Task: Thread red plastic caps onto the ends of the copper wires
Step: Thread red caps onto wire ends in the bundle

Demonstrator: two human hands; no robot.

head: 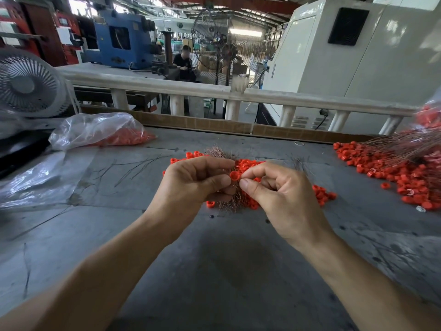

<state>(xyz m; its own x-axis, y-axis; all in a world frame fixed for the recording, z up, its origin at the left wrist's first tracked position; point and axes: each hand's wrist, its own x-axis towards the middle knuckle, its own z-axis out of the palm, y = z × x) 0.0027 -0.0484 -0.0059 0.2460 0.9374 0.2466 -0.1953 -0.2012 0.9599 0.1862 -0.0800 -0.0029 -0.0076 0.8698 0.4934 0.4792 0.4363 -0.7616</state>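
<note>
Red caps (124, 137) in clear plastic bag (95, 127)

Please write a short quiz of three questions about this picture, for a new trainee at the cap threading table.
1. True or false: the left hand pinches a red cap in its grip.
2. Where is the clear plastic bag of caps? A) far left of the table B) far right C) under the hands
3. What lies among the loose caps beneath both hands?

Key: 1 true; 2 A; 3 a bundle of copper wires; the right hand pinches something too thin to tell at the cap.
</note>
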